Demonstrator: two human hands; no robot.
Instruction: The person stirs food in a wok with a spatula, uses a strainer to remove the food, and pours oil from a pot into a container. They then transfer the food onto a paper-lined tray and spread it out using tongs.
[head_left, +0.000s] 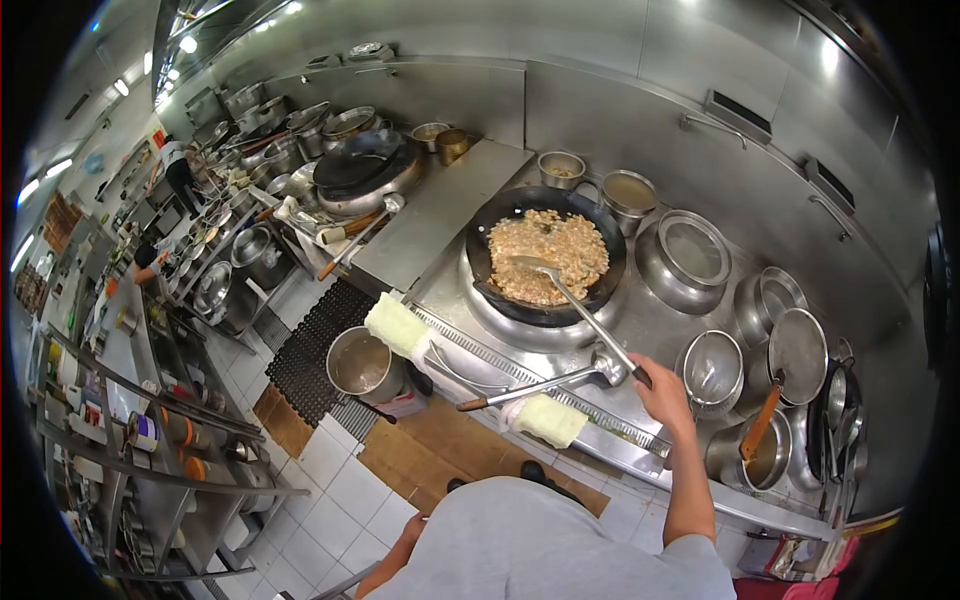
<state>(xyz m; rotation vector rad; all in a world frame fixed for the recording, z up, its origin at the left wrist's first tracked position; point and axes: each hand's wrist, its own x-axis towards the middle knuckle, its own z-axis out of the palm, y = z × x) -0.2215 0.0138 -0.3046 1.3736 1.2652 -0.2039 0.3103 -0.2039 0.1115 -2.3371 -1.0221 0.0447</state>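
A black wok [495,222] full of fried rice [550,255] sits on the steel range. My right hand [662,392] is shut on the long handle of a spatula [560,290], whose blade rests in the rice. A ladle [545,386] with a wooden handle lies across the range's front edge, just left of that hand. My left hand hangs low beside my body; only the forearm [395,560] shows, and the fingers are hidden.
Two folded cloths [398,322] [548,418] lie on the range's front rail. A steel bucket [362,364] stands on the floor. Pots and lidded containers [690,255] crowd the right side. A second wok station [365,170] lies to the left; other people work in the far aisle.
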